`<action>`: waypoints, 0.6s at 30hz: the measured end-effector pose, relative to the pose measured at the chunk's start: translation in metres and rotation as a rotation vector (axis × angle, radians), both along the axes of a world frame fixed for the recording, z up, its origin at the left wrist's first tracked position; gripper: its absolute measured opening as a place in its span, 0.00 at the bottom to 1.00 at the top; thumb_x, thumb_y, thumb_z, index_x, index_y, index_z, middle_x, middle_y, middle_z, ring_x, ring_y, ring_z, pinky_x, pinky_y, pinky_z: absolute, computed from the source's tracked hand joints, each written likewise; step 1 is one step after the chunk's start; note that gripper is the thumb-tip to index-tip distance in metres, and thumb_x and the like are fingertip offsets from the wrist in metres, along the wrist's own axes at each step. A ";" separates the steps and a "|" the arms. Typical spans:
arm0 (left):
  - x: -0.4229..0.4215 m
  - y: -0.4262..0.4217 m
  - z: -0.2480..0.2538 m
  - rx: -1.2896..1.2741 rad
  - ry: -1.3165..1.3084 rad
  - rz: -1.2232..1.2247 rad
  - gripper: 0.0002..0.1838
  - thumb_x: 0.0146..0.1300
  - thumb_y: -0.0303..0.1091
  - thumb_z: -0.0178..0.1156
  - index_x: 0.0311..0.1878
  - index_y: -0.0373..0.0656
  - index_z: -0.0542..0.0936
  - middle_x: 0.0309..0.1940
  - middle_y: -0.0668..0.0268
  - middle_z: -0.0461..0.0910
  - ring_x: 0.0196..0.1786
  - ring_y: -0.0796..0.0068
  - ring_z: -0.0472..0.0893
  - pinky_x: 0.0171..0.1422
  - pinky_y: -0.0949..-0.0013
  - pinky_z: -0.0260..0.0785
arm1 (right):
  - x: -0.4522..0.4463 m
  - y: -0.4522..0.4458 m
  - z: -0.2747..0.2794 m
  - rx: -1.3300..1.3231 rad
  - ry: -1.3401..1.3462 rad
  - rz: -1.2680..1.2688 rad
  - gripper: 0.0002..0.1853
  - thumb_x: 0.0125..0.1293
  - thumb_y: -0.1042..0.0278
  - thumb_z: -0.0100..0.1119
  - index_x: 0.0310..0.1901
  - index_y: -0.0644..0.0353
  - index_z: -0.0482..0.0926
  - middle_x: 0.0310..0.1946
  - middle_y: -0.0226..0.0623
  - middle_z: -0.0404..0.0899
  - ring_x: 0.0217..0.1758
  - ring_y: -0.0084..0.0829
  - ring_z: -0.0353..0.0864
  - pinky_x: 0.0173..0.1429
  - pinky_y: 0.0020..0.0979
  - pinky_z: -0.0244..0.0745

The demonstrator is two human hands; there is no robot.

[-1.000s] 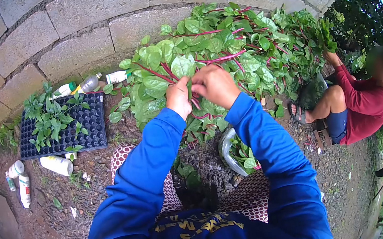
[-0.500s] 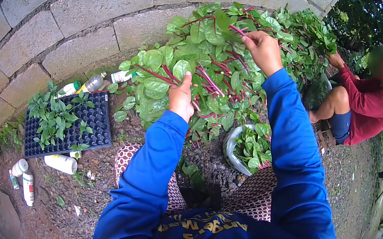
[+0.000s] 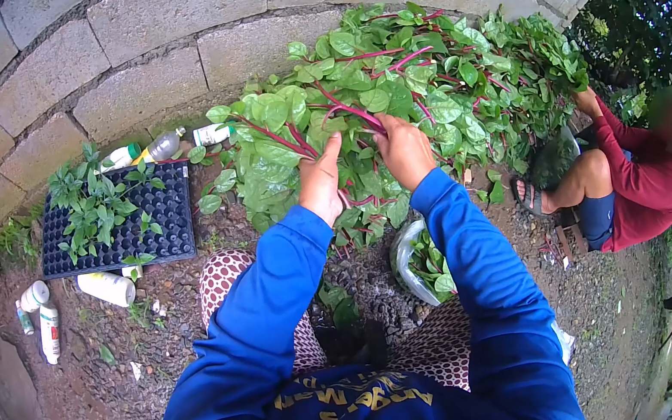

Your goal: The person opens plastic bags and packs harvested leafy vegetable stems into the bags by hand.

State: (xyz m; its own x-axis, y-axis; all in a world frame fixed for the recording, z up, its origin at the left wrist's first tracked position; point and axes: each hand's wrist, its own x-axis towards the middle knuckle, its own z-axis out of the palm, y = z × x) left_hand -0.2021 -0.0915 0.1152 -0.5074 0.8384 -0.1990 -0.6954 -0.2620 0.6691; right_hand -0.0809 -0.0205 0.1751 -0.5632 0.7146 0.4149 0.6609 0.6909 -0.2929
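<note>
My left hand (image 3: 320, 181) is closed around red-stemmed Malabar spinach cuttings (image 3: 277, 138), their leaves fanning up and to the left. Close beside it, my right hand (image 3: 405, 150) grips a thick magenta stem of another Malabar spinach cutting (image 3: 353, 107), which leans up and left. Both hands are over the near side of a broad heap of the same greens (image 3: 455, 79) that runs along the wall. Below my right wrist, a clear plastic bag (image 3: 407, 264) holds more leafy cuttings, partly covered by my sleeve.
A black seedling tray (image 3: 125, 250) with small plants lies to the left, with several bottles (image 3: 107, 288) around it. A concrete block wall (image 3: 159, 71) curves behind the heap. At the right, a person in a red top (image 3: 647, 172) sits with a hand in the greens.
My right hand has come down and left from the upper heap to beside my left hand, and now grips a thick stem there. My left hand has barely moved.
</note>
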 end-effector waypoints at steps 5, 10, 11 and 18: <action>-0.002 -0.004 0.031 -0.111 -0.193 -0.372 0.28 0.54 0.55 0.64 0.48 0.43 0.74 0.50 0.61 0.74 0.53 0.67 0.73 0.53 0.57 0.68 | -0.022 -0.044 0.008 0.090 -0.122 0.211 0.11 0.55 0.73 0.54 0.41 0.67 0.74 0.34 0.50 0.77 0.40 0.49 0.78 0.46 0.42 0.74; -0.009 0.008 -0.002 -0.114 -0.249 -0.208 0.08 0.55 0.36 0.60 0.33 0.42 0.76 0.28 0.64 0.76 0.29 0.68 0.75 0.37 0.62 0.69 | -0.020 -0.006 0.063 -0.505 -0.355 0.631 0.13 0.61 0.62 0.55 0.39 0.62 0.80 0.32 0.45 0.82 0.37 0.41 0.82 0.45 0.39 0.75; -0.009 0.006 0.003 -0.161 -0.217 -0.143 0.06 0.54 0.33 0.60 0.31 0.41 0.76 0.26 0.66 0.75 0.25 0.70 0.73 0.34 0.62 0.67 | -0.025 0.019 0.075 -0.516 -0.262 0.494 0.13 0.62 0.58 0.55 0.39 0.58 0.82 0.32 0.44 0.82 0.36 0.40 0.82 0.45 0.38 0.75; 0.005 0.005 0.015 -0.190 -0.025 0.042 0.05 0.54 0.30 0.61 0.30 0.38 0.78 0.25 0.68 0.75 0.26 0.75 0.70 0.34 0.66 0.63 | -0.044 0.199 0.045 0.421 -0.720 -0.093 0.11 0.60 0.58 0.57 0.43 0.45 0.82 0.44 0.31 0.78 0.54 0.36 0.73 0.53 0.40 0.71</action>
State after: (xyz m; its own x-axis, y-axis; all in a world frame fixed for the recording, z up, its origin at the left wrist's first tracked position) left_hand -0.1974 -0.0865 0.1302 -0.5338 0.7628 -0.3649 -0.7039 -0.1617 0.6917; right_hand -0.1254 0.1785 0.2199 -0.7392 0.6369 0.2189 0.6472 0.5817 0.4928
